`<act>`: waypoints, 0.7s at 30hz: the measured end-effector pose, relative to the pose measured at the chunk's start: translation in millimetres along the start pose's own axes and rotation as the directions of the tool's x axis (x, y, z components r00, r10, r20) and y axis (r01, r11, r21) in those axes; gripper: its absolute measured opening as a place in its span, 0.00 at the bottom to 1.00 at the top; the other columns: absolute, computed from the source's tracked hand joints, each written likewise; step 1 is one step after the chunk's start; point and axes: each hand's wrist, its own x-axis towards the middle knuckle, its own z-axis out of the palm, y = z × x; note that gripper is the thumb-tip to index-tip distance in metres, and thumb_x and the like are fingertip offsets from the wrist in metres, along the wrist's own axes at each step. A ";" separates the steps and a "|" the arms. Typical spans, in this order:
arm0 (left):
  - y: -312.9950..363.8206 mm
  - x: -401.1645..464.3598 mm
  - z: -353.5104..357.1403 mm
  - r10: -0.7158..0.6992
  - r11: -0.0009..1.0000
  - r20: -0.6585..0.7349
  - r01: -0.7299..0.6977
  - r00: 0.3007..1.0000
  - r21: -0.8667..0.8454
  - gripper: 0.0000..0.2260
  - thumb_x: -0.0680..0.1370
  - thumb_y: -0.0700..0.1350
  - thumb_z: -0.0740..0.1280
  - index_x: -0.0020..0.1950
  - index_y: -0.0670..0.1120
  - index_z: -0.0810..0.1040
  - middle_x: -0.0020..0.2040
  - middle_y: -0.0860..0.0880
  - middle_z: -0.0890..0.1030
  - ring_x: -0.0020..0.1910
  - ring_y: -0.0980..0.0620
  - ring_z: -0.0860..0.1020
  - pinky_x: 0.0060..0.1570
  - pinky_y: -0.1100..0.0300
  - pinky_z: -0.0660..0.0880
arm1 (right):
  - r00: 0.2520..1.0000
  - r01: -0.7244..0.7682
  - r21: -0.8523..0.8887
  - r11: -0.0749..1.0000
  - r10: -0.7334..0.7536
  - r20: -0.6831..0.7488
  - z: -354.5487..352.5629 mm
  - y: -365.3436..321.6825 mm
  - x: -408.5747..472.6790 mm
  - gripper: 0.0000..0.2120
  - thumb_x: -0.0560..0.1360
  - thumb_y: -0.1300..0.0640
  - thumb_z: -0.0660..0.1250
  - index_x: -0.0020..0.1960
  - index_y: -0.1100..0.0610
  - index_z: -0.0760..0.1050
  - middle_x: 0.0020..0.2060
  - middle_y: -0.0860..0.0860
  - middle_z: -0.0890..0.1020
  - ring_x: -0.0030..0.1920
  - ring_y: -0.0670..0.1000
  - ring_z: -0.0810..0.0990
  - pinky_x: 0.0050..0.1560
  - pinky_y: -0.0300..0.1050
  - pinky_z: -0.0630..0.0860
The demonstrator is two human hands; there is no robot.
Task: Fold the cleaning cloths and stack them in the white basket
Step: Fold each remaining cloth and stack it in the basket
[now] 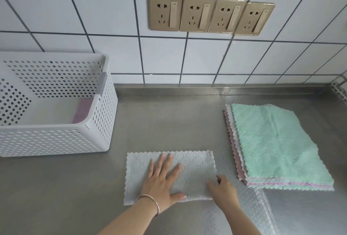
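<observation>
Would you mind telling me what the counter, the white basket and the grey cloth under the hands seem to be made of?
Counter: probably stainless steel, brushed grey with soft wall reflections.
White basket: likely moulded plastic, matte, evenly perforated walls.
Grey cloth: looks like microfibre, soft nap with an embossed pattern and zigzag edges.

So the worktop (169, 118) runs along a tiled wall (93, 9), with a row of four sockets (210, 16) up on it, right of centre. The basket (56, 137) sits on the worktop at the far left, close to the wall, and there's one cloth (82, 110) lying inside at its right end. Front and centre is a folded cloth (197, 167), with the left hand (161, 182) flat on it and the right hand (223, 189) at its right edge. Just right of that, a stack of cloths (277, 146).
</observation>
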 end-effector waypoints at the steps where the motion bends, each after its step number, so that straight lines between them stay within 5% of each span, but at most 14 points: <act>1: -1.5 1.1 -2.5 0.000 1.000 -0.034 0.001 0.999 0.009 0.38 0.69 0.75 0.38 0.75 0.58 0.47 0.77 0.44 0.46 0.75 0.42 0.40 0.68 0.36 0.45 | 1.000 0.015 -0.005 1.000 -0.015 0.006 1.2 0.1 -0.9 0.16 0.74 0.57 0.60 0.61 0.57 0.68 0.40 0.48 0.74 0.44 0.51 0.73 0.37 0.43 0.68; 3: 0.3 6.0 -0.1 0.017 0.998 -0.062 -0.013 0.998 0.059 0.38 0.67 0.76 0.37 0.71 0.61 0.31 0.73 0.48 0.27 0.70 0.45 0.25 0.69 0.39 0.32 | 0.999 0.048 0.012 0.999 -0.048 -0.012 3.4 -0.4 -3.2 0.17 0.73 0.59 0.60 0.62 0.57 0.68 0.39 0.48 0.74 0.43 0.52 0.74 0.36 0.43 0.68; 5: 3.2 7.6 -6.3 -0.013 1.000 -0.022 0.014 1.000 0.018 0.40 0.68 0.76 0.43 0.72 0.60 0.32 0.70 0.50 0.24 0.69 0.46 0.23 0.69 0.42 0.30 | 0.992 0.107 0.049 0.993 -0.104 -0.072 4.8 -3.4 -7.8 0.15 0.73 0.60 0.61 0.59 0.55 0.69 0.38 0.47 0.75 0.40 0.51 0.74 0.34 0.43 0.68; 8: 10.2 4.4 -27.7 -0.050 0.988 -0.064 0.040 0.997 -0.148 0.45 0.62 0.77 0.35 0.75 0.59 0.47 0.75 0.56 0.35 0.75 0.49 0.34 0.73 0.46 0.36 | 0.954 0.256 0.065 0.965 -0.241 -0.176 10.7 -12.6 -17.6 0.09 0.73 0.60 0.63 0.53 0.53 0.73 0.37 0.48 0.79 0.40 0.51 0.77 0.36 0.44 0.70; 10: 16.1 -2.5 -46.1 -0.186 0.888 -0.145 0.103 0.972 -0.447 0.45 0.64 0.76 0.35 0.72 0.56 0.64 0.76 0.56 0.56 0.75 0.53 0.53 0.74 0.55 0.51 | 0.903 0.357 0.028 0.934 -0.338 -0.265 21.4 -22.1 -27.1 0.07 0.72 0.59 0.66 0.49 0.52 0.75 0.40 0.48 0.81 0.42 0.53 0.80 0.37 0.45 0.72; 12: 20.7 -8.4 -68.1 -0.341 0.652 -0.166 0.106 0.925 -0.751 0.25 0.74 0.68 0.51 0.52 0.54 0.79 0.56 0.53 0.78 0.57 0.54 0.74 0.60 0.59 0.69 | 0.794 0.509 -0.068 0.858 -0.499 -0.348 35.7 -30.5 -33.8 0.07 0.68 0.59 0.69 0.45 0.50 0.77 0.37 0.46 0.80 0.38 0.50 0.80 0.30 0.40 0.69; 14: 16.8 -10.0 -78.8 -0.410 0.539 -0.149 0.107 0.900 -0.836 0.18 0.76 0.58 0.61 0.31 0.49 0.71 0.32 0.51 0.74 0.35 0.53 0.73 0.42 0.57 0.70 | 0.657 0.650 -0.218 0.728 -0.683 -0.319 47.7 -40.0 -41.0 0.12 0.59 0.59 0.70 0.41 0.48 0.75 0.32 0.44 0.77 0.33 0.47 0.76 0.26 0.35 0.64; 17: 2.2 -17.4 -84.2 -0.457 0.605 -0.167 0.167 0.874 -0.779 0.17 0.77 0.48 0.62 0.29 0.45 0.66 0.34 0.43 0.77 0.37 0.45 0.73 0.39 0.55 0.67 | 0.439 0.776 -0.362 0.517 -0.854 -0.278 64.1 -45.7 -45.6 0.19 0.53 0.62 0.70 0.42 0.51 0.73 0.33 0.47 0.74 0.35 0.48 0.69 0.31 0.35 0.65; 19: -8.2 -22.3 -79.9 -0.496 0.571 -0.147 0.194 0.856 -0.798 0.15 0.78 0.45 0.61 0.31 0.43 0.68 0.38 0.39 0.79 0.38 0.43 0.74 0.38 0.57 0.65 | 0.399 0.804 -0.368 0.467 -0.883 -0.248 72.7 -44.8 -47.3 0.25 0.52 0.62 0.70 0.48 0.51 0.71 0.40 0.48 0.75 0.39 0.49 0.69 0.35 0.38 0.68; 21: -20.4 -27.7 -71.8 -0.525 0.510 -0.115 0.204 0.843 -0.836 0.17 0.77 0.45 0.62 0.29 0.44 0.65 0.28 0.44 0.73 0.28 0.48 0.71 0.33 0.57 0.66 | 0.431 0.799 -0.386 0.461 -0.887 -0.166 80.7 -39.6 -44.6 0.33 0.52 0.60 0.67 0.57 0.50 0.70 0.51 0.48 0.74 0.46 0.49 0.71 0.38 0.38 0.73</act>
